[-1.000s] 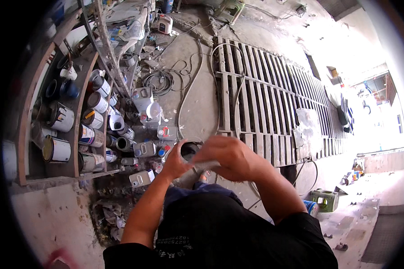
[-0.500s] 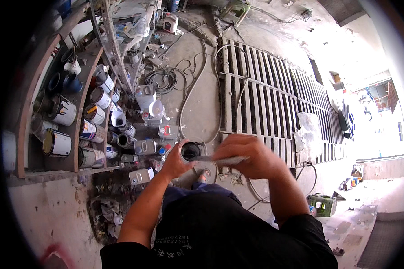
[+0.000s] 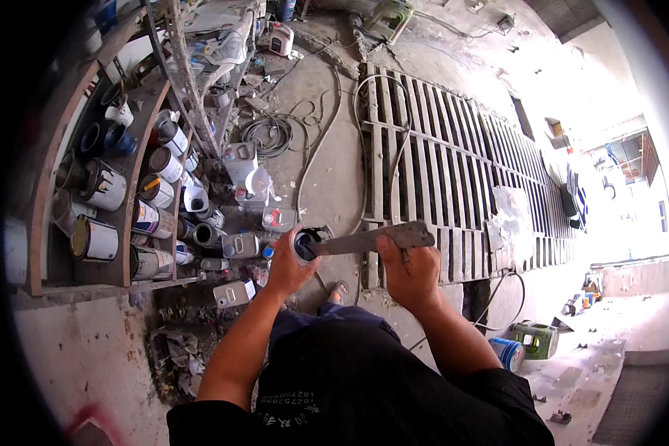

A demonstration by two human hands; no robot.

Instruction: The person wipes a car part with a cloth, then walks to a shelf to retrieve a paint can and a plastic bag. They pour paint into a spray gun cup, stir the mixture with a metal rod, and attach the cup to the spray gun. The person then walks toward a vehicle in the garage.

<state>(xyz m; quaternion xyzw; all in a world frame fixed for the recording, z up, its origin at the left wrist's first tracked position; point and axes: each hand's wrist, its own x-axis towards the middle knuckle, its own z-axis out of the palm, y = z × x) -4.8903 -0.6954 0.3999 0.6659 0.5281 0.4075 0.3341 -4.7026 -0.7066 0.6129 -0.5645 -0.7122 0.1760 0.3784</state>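
My left hand [image 3: 288,270] is wrapped around an open can [image 3: 305,245] with dark liquid inside, tilted so its mouth shows. In my right hand [image 3: 415,276] is a long, flat grey stirring stick [image 3: 355,243], gripped near its wider end with the thumb on top. The stick's other end reaches the mouth of the can; its tip is hard to make out there. Just left of the can are a clear plastic jug with a red label [image 3: 279,218] and a translucent jug [image 3: 241,244].
Wooden shelves [image 3: 147,111] of paint cans stand at the left. A slatted floor grating [image 3: 442,141] spans the right side. A hose [image 3: 327,134] loops across the concrete. At lower right sit a green jerrycan [image 3: 537,340] and a blue-and-white bucket [image 3: 507,353].
My right hand has turned and moved slightly lower, so more of the stick shows above the fist. The can has tilted a little in my left hand.
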